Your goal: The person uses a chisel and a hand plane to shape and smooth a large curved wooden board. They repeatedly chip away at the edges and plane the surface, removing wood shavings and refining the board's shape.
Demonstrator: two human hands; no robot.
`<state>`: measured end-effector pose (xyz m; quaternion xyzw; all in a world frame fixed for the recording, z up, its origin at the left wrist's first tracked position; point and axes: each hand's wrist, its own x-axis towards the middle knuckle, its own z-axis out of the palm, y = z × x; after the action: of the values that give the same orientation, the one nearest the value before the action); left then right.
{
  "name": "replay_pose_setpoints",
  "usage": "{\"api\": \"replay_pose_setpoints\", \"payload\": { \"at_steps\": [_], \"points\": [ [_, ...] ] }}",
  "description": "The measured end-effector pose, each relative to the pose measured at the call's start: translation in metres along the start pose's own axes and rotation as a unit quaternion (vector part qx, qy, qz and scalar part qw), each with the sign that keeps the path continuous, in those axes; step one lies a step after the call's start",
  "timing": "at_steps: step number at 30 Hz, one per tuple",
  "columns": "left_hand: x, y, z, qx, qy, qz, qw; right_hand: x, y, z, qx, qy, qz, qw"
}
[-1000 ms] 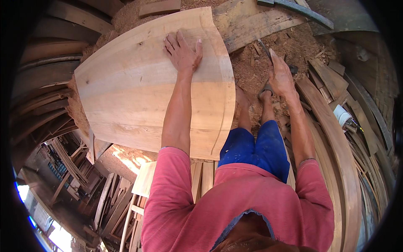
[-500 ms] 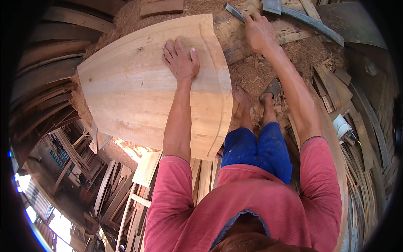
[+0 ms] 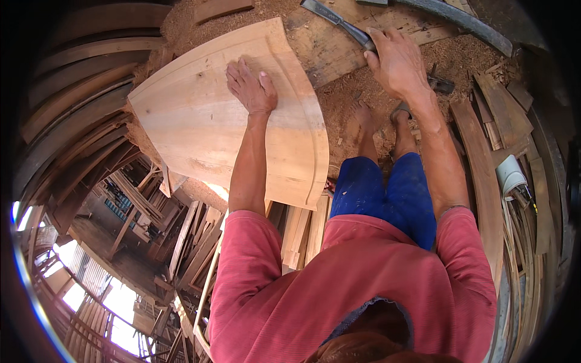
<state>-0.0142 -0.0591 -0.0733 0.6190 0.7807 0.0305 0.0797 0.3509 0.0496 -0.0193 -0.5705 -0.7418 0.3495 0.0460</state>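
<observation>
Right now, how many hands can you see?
2: the left hand rests palm-down on the panel; the right hand holds the chisel. No others show, though some could be hidden.

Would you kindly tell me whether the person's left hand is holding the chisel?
No, the left hand rests on the wooden panel, while the right hand holds the chisel.

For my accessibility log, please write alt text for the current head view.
A person's left hand lies spread on a large wooden panel with curved edges; the right hand holds a chisel-like tool. Wood shavings and planks lie around.
</observation>
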Motion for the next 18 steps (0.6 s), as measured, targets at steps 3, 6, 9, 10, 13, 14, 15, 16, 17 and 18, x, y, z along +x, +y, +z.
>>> {"api": "replay_pose_setpoints", "payload": {
  "at_steps": [3, 6, 9, 10, 13, 14, 15, 16, 17, 18],
  "points": [
    [0.002, 0.0, -0.001, 0.004, -0.001, 0.004, 1.0, -0.009, 0.015, 0.002, 0.042, 0.03, -0.014, 0.999],
    [0.002, 0.003, -0.001, 0.007, -0.006, -0.001, 1.0, -0.011, 0.019, -0.001, 0.058, 0.037, -0.017, 0.997],
    [0.002, 0.002, -0.003, 0.005, -0.003, 0.008, 1.0, -0.009, 0.019, -0.003, 0.06, 0.04, -0.011, 0.997],
    [0.002, 0.002, -0.003, 0.003, 0.001, 0.013, 1.0, -0.009, 0.02, -0.004, 0.052, 0.049, -0.012, 0.997],
    [0.001, 0.0, -0.002, -0.009, 0.007, 0.014, 1.0, -0.009, 0.019, -0.005, 0.036, 0.082, -0.009, 0.996],
    [0.0, 0.0, -0.001, -0.006, 0.006, 0.009, 1.0, -0.01, 0.017, -0.005, 0.032, 0.094, -0.008, 0.995],
    [-0.001, 0.0, 0.001, -0.003, 0.005, 0.004, 1.0, -0.013, 0.015, -0.004, 0.024, 0.132, -0.022, 0.991],
    [0.0, -0.001, 0.001, 0.001, 0.007, -0.002, 1.0, -0.014, 0.011, -0.005, 0.047, 0.14, -0.032, 0.988],
    [0.0, -0.002, 0.002, 0.001, 0.009, -0.003, 1.0, -0.016, 0.006, -0.006, 0.07, 0.147, -0.041, 0.986],
    [-0.001, -0.003, 0.002, 0.0, 0.011, -0.005, 1.0, -0.018, -0.002, -0.007, 0.093, 0.153, -0.051, 0.982]
  ]
}}
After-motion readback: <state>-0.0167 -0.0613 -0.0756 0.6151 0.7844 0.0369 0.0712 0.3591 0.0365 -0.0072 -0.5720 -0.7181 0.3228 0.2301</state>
